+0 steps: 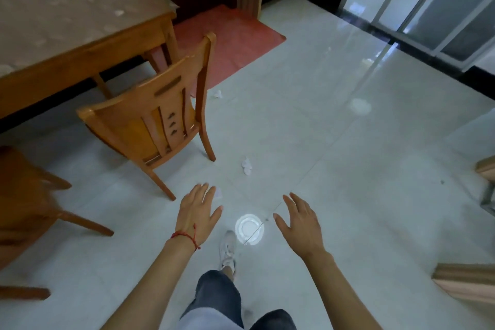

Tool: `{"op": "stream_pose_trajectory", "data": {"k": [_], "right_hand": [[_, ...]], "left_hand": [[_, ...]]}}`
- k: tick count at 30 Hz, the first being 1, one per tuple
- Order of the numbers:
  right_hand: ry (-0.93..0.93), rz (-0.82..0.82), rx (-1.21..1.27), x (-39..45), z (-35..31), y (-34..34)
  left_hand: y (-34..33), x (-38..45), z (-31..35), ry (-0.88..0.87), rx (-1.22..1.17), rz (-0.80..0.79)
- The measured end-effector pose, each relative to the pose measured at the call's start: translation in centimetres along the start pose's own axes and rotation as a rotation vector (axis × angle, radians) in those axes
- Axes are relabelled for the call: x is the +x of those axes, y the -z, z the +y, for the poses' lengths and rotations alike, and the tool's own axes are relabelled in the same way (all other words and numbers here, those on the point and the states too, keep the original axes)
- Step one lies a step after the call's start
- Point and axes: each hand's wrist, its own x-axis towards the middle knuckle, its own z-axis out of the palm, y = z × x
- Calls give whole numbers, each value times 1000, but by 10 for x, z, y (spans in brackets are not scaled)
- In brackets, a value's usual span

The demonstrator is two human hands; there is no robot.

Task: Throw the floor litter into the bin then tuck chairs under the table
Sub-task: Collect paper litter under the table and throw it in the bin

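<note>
Litter lies scattered on the pale glossy tiled floor (334,142): one crumpled white paper scrap (246,165) sits at the centre of the frame, just beside the rear leg of the light-brown wooden slat-back chair (158,118); a second crumpled white scrap (217,94) rests further up, near the edge of the red floor mat (241,37); a third pale scrap (219,192) peeks out just past the fingertips of the left hand (198,211). No bin shows anywhere in the frame.

Both hands hang over the floor in the lower middle of the frame, palms down. The left hand, with a red string bracelet (187,237) at its wrist, has its grip released, fingers spread and holding nothing. The right hand (300,225) is likewise slack and empty. Between them a round white glare of a ceiling lamp (249,228) shines on the tile; it is a reflection, not litter.

The scraps look very light, soft and easily squashed, so a pinch between thumb and two fingers anywhere on the wad should lift each one; the smooth tile may let them slide, so pressing down slightly first seems wise.

The chair stands pulled out from the brown wooden table (67,24) at upper left, its back turned toward the camera. A darker wooden chair (24,195) at the left edge is also out. The top rail of each back looks like the natural place to take hold for pushing.
</note>
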Motion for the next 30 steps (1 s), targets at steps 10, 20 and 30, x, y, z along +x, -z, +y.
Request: {"op": "stream_pose_trajectory", "data": {"k": [10,20,30], "right_hand": [[41,-46,-40,143,-31,37],[190,-158,-86,248,-38,55],[527,-309,-209,368,-22,84]], "left_hand": [[34,131,-13,15,23,-5],[39,193,-17,227,-46,47],[14,226,18,644,-168,159]]}}
